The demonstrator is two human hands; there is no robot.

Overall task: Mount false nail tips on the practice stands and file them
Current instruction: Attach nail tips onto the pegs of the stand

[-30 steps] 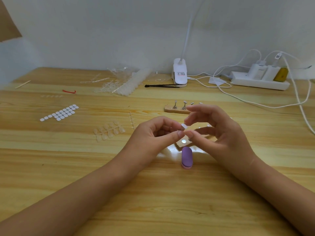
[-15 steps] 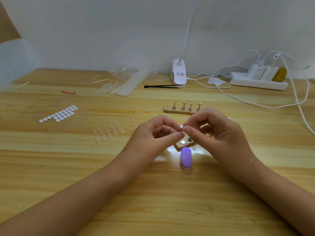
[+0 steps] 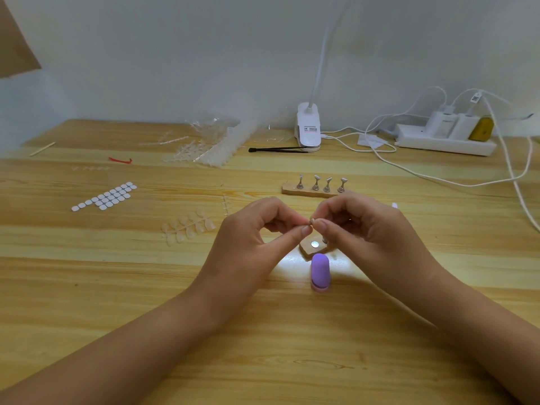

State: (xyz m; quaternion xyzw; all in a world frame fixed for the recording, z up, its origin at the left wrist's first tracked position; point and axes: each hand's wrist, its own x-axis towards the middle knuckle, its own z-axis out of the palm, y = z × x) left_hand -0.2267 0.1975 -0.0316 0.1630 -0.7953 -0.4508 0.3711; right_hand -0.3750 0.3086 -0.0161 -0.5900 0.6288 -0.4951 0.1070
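Noted left hand [image 3: 251, 238], right hand [image 3: 371, 229] drawn closer mid-frame, both pinching small pale piece [image 3: 312, 220]; mounting likely underway.

Left hand [image 3: 251, 238] and right hand [image 3: 371, 232] pinch one tiny piece [image 3: 312, 221].

Wooden table [image 3: 263, 361]. Between the hands, on the near side: purple buffer block [image 3: 320, 271], just beside a small wooden base [image 3: 306, 249] partly under the right hand [image 3: 374, 229]. Just beyond the right hand: wooden strip [image 3: 292, 190] bearing four metal stands [image 3: 316, 182]. Left of the left hand [image 3: 251, 238]: clear nail tips [image 3: 188, 228]; farther left, white pads [image 3: 105, 197]. Far beyond: lamp clip [image 3: 309, 130], power strip [image 3: 445, 143].
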